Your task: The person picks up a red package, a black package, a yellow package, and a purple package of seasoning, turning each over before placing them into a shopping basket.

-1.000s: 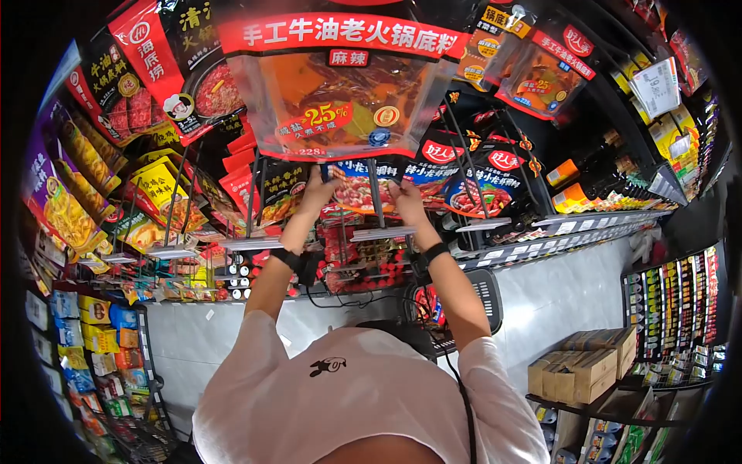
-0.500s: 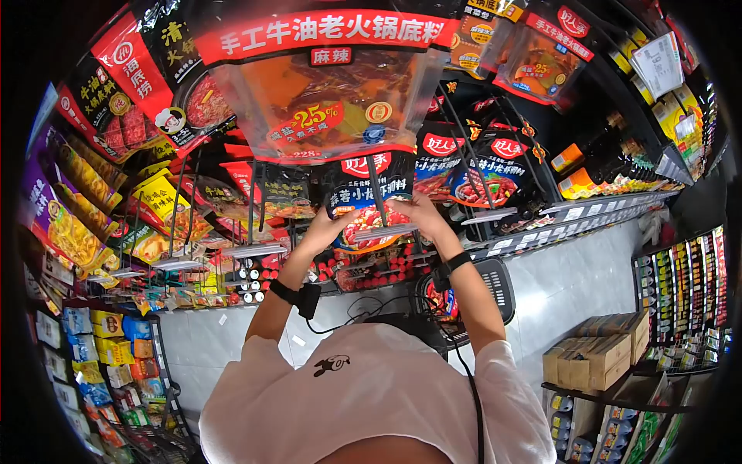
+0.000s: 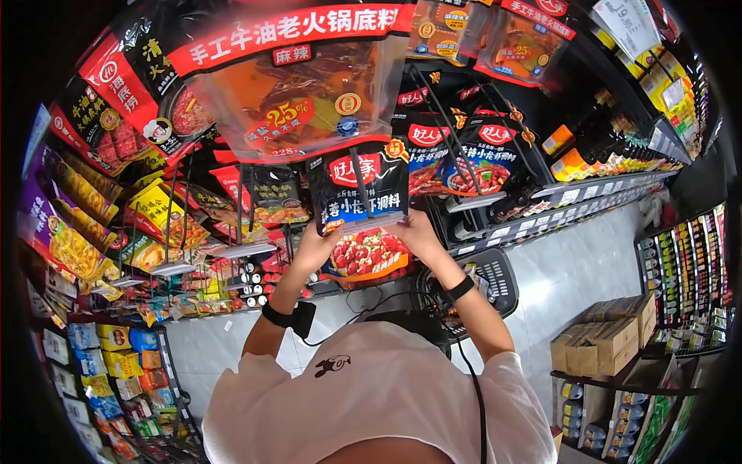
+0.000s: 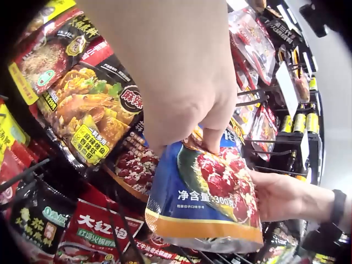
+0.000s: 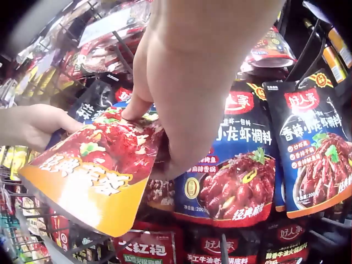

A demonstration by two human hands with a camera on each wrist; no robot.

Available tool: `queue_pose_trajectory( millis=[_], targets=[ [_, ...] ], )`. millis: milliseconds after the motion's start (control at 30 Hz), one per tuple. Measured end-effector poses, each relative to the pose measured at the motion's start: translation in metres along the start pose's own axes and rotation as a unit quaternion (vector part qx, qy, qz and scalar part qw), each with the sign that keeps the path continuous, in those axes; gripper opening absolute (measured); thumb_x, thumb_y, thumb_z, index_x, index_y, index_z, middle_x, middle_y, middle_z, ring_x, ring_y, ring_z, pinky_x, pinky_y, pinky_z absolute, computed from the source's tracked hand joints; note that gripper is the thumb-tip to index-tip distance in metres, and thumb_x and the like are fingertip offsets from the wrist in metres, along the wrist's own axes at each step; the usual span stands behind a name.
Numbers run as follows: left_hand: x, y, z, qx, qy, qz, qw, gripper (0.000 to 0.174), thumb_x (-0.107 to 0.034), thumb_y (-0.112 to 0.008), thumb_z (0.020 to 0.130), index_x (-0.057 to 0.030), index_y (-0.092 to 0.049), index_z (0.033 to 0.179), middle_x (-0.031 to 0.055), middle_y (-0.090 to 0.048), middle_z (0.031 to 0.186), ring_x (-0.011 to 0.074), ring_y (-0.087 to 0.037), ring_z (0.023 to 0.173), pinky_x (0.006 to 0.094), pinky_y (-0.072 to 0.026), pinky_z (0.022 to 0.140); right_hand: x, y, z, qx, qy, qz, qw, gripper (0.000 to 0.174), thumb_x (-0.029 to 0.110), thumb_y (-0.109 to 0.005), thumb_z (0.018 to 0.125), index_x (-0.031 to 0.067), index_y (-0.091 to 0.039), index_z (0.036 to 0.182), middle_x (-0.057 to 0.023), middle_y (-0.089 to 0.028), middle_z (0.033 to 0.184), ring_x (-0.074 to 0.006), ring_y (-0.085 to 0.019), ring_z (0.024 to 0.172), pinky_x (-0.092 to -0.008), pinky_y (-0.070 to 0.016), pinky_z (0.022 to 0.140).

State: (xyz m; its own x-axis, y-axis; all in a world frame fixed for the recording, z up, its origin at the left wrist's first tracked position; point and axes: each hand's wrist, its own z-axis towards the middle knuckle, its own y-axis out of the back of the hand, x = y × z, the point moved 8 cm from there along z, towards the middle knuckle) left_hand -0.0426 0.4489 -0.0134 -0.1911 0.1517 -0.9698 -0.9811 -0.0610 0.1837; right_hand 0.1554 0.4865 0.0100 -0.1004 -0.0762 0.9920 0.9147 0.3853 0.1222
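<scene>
A black and blue seasoning pouch (image 3: 360,259) with an orange lower edge is held upright between both hands at a hanging rack. The left hand (image 3: 315,249) grips its left edge and the right hand (image 3: 420,235) grips its right edge. In the left wrist view the left hand (image 4: 179,93) pinches the pouch (image 4: 190,198) from above, with the right hand (image 4: 286,198) at its far side. In the right wrist view the right hand's (image 5: 192,82) thumb presses on the pouch front (image 5: 99,176), and the left hand (image 5: 38,126) holds the opposite edge.
A large hotpot-base pack (image 3: 294,100) hangs just above the pouch. Similar blue pouches (image 3: 483,158) hang to the right on metal hooks. Yellow packs (image 3: 162,209) hang at left. Below stand a black basket (image 3: 495,282) and cardboard boxes (image 3: 599,340).
The pouch has come out from beneath the large pack and down toward the body, showing more of its front. Both hands have moved lower with it, and the head view has shifted.
</scene>
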Motion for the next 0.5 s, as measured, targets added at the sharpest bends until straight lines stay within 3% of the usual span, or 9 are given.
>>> queue_pose_trajectory(
  millis=[400, 433, 500],
  targets=[
    [-0.053, -0.016, -0.047, 0.039, 0.064, -0.074, 0.994, 0.018, -0.013, -0.061, 0.086, 0.001, -0.061, 0.098, 0.0029, -0.065, 0.083, 0.0073, -0.057, 0.076, 0.026, -0.047, 0.069, 0.04, -0.007, -0.061, -0.003, -0.013, 0.029, 0.999, 0.024, 0.011, -0.068, 0.081, -0.0013, -0.063, 0.1, -0.0049, -0.067, 0.09, -0.0071, -0.058, 0.082, -0.0252, -0.0472, 0.074],
    [-0.048, -0.018, -0.051, 0.077, 0.115, -0.07, 0.988, 0.033, -0.011, -0.063, 0.084, -0.0003, -0.052, 0.113, 0.0028, -0.059, 0.101, 0.0103, -0.055, 0.092, 0.0271, -0.0449, 0.082, 0.043, -0.007, -0.065, -0.005, -0.01, 0.029, 1.0, 0.024, 0.011, -0.068, 0.081, -0.0016, -0.062, 0.1, -0.0053, -0.067, 0.091, -0.0073, -0.059, 0.082, -0.0251, -0.0473, 0.075],
    [-0.062, -0.019, -0.056, 0.065, 0.123, -0.086, 0.987, 0.034, -0.011, -0.064, 0.084, -0.0005, -0.052, 0.114, 0.0028, -0.059, 0.1, 0.0105, -0.055, 0.091, 0.027, -0.0453, 0.082, 0.044, -0.01, -0.072, -0.001, -0.006, 0.04, 0.999, 0.025, 0.011, -0.067, 0.081, -0.0016, -0.062, 0.102, -0.0045, -0.067, 0.092, -0.0066, -0.058, 0.083, -0.0245, -0.0475, 0.075]
  ],
)
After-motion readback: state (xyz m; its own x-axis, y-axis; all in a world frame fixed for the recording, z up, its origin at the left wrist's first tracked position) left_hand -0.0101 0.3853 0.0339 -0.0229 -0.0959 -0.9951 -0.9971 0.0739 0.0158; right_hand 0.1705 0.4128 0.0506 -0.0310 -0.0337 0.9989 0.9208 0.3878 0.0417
